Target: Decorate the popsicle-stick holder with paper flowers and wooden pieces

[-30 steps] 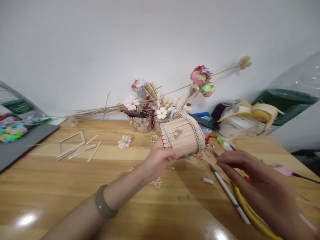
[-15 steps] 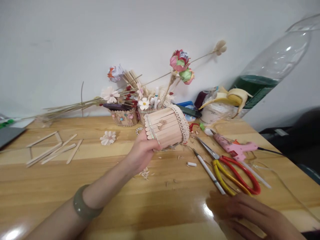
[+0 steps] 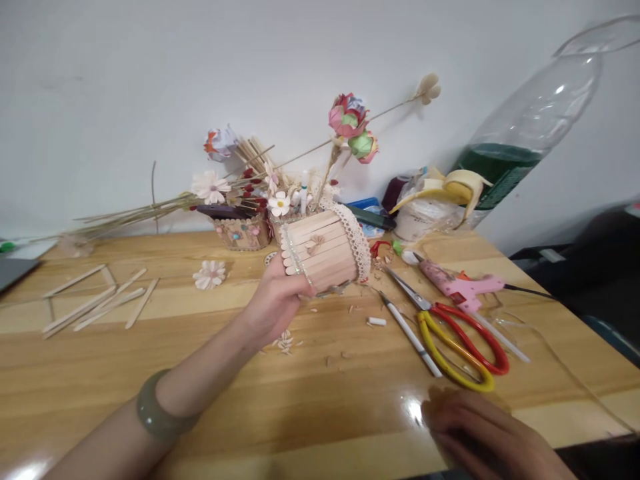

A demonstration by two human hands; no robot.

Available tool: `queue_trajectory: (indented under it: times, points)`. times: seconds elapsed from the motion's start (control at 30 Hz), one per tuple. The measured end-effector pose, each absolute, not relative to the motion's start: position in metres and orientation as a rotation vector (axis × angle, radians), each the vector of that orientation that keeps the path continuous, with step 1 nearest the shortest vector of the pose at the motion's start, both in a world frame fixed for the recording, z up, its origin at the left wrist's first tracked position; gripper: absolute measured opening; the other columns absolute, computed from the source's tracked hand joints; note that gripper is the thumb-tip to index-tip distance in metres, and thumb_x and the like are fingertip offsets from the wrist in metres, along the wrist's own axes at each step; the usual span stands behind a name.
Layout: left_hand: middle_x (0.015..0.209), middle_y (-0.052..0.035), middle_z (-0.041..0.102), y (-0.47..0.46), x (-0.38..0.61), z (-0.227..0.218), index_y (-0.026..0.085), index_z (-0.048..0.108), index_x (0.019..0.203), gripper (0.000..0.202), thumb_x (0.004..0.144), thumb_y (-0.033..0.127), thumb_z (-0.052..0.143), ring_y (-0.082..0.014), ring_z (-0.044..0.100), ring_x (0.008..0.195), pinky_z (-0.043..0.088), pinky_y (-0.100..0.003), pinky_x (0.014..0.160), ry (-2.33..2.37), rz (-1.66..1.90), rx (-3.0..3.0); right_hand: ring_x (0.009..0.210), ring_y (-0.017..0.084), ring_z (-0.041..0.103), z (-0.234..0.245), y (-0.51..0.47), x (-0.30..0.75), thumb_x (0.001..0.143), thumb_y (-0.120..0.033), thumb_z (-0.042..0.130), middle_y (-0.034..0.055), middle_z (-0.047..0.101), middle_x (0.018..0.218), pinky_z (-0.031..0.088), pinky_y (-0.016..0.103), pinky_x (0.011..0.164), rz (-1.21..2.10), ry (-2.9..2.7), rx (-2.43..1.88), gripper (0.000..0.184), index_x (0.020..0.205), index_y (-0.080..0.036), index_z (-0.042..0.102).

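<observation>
My left hand [image 3: 274, 303] grips a craft-stick pot [image 3: 327, 250] by its glitter-trimmed end. The pot lies tilted on its side, held above the table, with white lace round its right end and a small dried flower on its side. Low at the right is my right hand [image 3: 485, 427], blurred, its fingertips dark and hard to make out. It is just in front of the scissors [image 3: 425, 310], which have one red and one yellow handle. A white pen [image 3: 410, 337] lies to the left of them, with its small white cap [image 3: 377, 321] beside it.
A pink glue gun [image 3: 465, 283] with its cord lies at the right. Behind stand a decorated stick holder [image 3: 243, 233], paper flowers [image 3: 349, 115], a banana peel [image 3: 465, 187] and a large bottle [image 3: 530, 127]. Loose craft sticks [image 3: 143, 303] and a pale flower [image 3: 209, 274] lie left.
The view has shifted slightly, so things sit a little further left. My right hand has drawn back from the scissors handles. My left hand still holds the pot in the same pose.
</observation>
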State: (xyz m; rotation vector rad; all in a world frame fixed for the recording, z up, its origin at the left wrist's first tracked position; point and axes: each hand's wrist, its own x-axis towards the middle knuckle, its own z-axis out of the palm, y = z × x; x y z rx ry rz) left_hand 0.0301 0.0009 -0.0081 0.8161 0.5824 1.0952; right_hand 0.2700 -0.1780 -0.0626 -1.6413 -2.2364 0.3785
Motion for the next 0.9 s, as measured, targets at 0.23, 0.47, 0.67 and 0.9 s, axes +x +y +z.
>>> queue_trajectory:
  times: [0.23,0.47,0.67,0.9]
  points:
    - [0.106,-0.0047,0.067,0.002,0.03,-0.009,0.02,0.053,0.119,0.075,0.047,-0.002,0.052,-0.0286,0.053,0.112,0.04,-0.043,0.097,0.596,1.096,0.859,0.084,0.014,0.068,-0.066,-0.179,0.273,0.087,-0.034,0.051,0.0007,0.071,0.098,0.054,0.016,0.073,0.241,-2.098,-1.702,0.022,0.101,-0.027,0.066]
    - [0.109,-0.0026,0.067,0.0,0.03,-0.007,0.022,0.053,0.118,0.073,0.049,-0.002,0.051,-0.0278,0.053,0.113,0.039,-0.043,0.098,0.608,1.087,0.878,0.076,0.014,0.069,-0.062,-0.183,0.263,0.085,-0.037,0.053,0.0017,0.07,0.089,0.056,0.017,0.065,0.024,-2.103,-1.69,0.019,0.093,-0.026,0.066]
    - [0.106,-0.004,0.067,0.0,0.03,-0.007,0.02,0.052,0.119,0.073,0.05,-0.002,0.05,-0.0278,0.053,0.112,0.039,-0.044,0.098,0.642,1.077,0.899,0.082,0.015,0.067,-0.068,-0.18,0.258,0.086,-0.031,0.052,0.002,0.069,0.092,0.055,0.02,0.069,-0.059,-2.201,-1.664,0.016,0.094,-0.025,0.064]
    - [0.108,-0.0029,0.066,0.0,0.029,-0.009,0.023,0.052,0.12,0.075,0.05,-0.003,0.051,-0.0265,0.053,0.112,0.039,-0.043,0.098,0.606,1.081,0.87,0.08,0.015,0.067,-0.06,-0.157,0.257,0.088,-0.027,0.048,0.0049,0.068,0.091,0.055,0.024,0.069,-0.217,-2.148,-1.615,0.017,0.098,-0.021,0.059]
